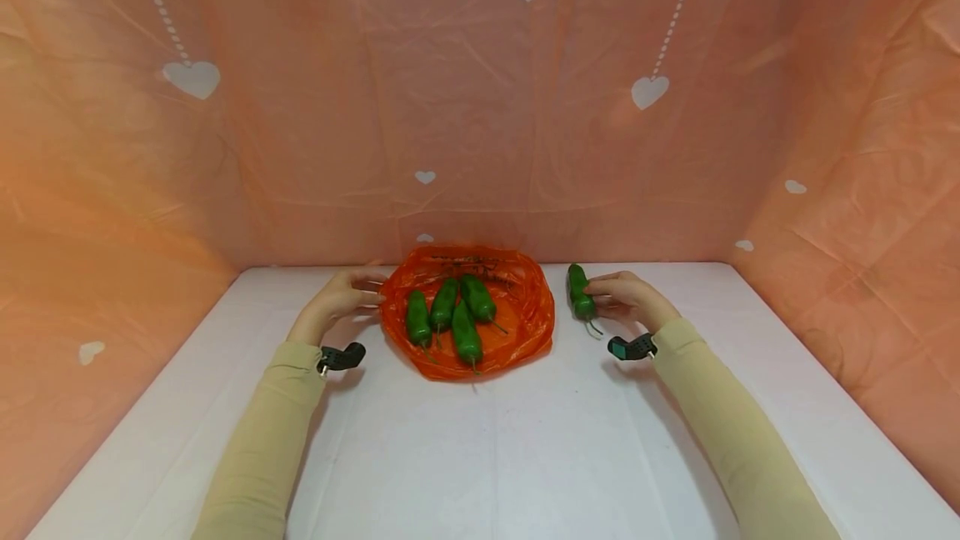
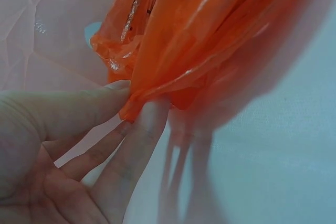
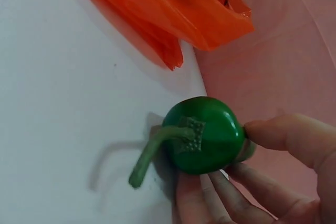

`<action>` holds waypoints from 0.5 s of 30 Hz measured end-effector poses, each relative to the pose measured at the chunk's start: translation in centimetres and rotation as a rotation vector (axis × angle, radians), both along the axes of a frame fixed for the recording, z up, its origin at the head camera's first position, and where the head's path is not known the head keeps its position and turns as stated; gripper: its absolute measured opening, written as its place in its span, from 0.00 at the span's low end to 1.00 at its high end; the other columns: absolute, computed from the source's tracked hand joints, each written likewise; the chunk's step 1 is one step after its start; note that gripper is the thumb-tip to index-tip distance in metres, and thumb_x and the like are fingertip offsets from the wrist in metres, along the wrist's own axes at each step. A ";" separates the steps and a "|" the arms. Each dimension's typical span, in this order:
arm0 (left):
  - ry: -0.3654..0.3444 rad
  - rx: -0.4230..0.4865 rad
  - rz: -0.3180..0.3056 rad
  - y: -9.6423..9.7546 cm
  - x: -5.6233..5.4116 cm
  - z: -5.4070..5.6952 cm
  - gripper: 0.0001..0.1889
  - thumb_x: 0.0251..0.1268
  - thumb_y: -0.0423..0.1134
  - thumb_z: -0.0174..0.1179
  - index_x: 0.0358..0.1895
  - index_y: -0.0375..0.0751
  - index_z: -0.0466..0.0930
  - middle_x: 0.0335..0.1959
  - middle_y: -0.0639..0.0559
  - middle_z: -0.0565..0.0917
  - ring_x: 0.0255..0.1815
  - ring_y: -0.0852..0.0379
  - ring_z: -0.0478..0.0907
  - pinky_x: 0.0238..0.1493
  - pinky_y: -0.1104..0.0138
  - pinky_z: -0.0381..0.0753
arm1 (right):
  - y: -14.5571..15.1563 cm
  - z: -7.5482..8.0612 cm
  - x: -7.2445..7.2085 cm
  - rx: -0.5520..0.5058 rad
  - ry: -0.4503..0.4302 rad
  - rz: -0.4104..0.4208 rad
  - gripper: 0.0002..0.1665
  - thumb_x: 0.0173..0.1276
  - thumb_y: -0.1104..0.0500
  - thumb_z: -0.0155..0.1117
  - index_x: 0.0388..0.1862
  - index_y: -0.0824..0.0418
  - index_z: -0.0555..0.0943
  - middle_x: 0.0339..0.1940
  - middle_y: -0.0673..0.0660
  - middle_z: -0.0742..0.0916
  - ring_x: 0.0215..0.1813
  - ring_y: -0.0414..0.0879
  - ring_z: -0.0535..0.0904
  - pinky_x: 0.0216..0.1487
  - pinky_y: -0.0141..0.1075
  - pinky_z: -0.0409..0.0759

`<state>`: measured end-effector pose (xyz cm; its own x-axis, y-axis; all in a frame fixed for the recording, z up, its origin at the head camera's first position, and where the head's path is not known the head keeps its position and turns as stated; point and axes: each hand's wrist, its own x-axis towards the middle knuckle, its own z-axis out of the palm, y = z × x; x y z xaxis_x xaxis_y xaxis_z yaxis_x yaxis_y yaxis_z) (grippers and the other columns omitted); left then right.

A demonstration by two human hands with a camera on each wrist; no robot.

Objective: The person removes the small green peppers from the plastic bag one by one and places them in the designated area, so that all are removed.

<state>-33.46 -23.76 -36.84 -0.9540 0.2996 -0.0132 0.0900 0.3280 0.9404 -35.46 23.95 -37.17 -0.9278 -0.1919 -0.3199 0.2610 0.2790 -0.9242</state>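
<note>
An orange plastic bag [image 1: 517,338] lies spread on the table, with several green peppers [image 1: 467,338] on it. At its left edge my left hand [image 1: 347,297] pinches the gathered plastic between thumb and fingers, seen closely in the left wrist view. To the right of the bag, my right hand [image 1: 627,293] holds another green pepper [image 1: 581,298] from its right side. In the right wrist view that pepper [image 3: 207,135] points its curved stem towards the camera, thumb on one side and fingers beneath. Its far end is hidden there.
A white cloth covers the table [image 1: 480,457]. An orange sheet [image 1: 480,123] with white hearts hangs behind and on both sides. Each wrist carries a black band, the left band [image 1: 341,357] and the right band [image 1: 632,347], below the hands.
</note>
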 end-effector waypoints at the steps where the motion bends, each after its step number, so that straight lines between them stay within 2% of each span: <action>1: -0.003 -0.002 -0.001 0.0 0.0 0.0 0.21 0.65 0.25 0.53 0.61 0.21 0.68 0.75 0.37 0.50 0.53 0.40 0.76 0.55 0.50 0.76 | 0.0 0.0 0.0 0.006 -0.009 -0.010 0.27 0.70 0.57 0.59 0.61 0.73 0.71 0.50 0.60 0.80 0.43 0.46 0.81 0.56 0.42 0.78; 3: -0.005 -0.007 0.002 0.0 0.0 0.0 0.21 0.65 0.25 0.53 0.61 0.21 0.68 0.74 0.35 0.52 0.53 0.39 0.76 0.55 0.50 0.76 | 0.0 0.1 0.1 0.037 -0.008 -0.022 0.25 0.69 0.56 0.60 0.59 0.71 0.74 0.52 0.62 0.80 0.44 0.47 0.81 0.55 0.41 0.78; 7: -0.003 -0.030 0.013 0.1 0.0 0.1 0.21 0.65 0.25 0.54 0.61 0.23 0.69 0.73 0.35 0.55 0.55 0.37 0.74 0.54 0.51 0.77 | -0.2 0.3 -0.3 0.009 -0.062 -0.037 0.21 0.69 0.57 0.61 0.55 0.71 0.75 0.47 0.61 0.80 0.42 0.48 0.80 0.53 0.40 0.79; 10: 0.009 -0.044 0.016 0.0 0.0 0.1 0.21 0.64 0.24 0.56 0.61 0.24 0.70 0.75 0.38 0.50 0.56 0.36 0.73 0.53 0.52 0.78 | -0.3 0.5 -0.5 -0.014 -0.101 -0.041 0.19 0.69 0.58 0.60 0.53 0.70 0.75 0.45 0.59 0.79 0.40 0.47 0.80 0.53 0.40 0.80; 15: 0.018 -0.041 0.019 0.0 -0.1 0.0 0.21 0.63 0.23 0.56 0.60 0.25 0.71 0.76 0.38 0.48 0.55 0.35 0.74 0.52 0.52 0.78 | -0.4 0.6 -0.6 0.013 -0.083 -0.030 0.17 0.69 0.60 0.60 0.51 0.71 0.76 0.40 0.56 0.80 0.38 0.46 0.80 0.50 0.39 0.81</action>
<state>-33.58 -23.72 -36.80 -0.9596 0.2814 -0.0077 0.1006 0.3682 0.9243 -36.05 23.58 -36.52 -0.9032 -0.1601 -0.3983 0.3449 0.2818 -0.8953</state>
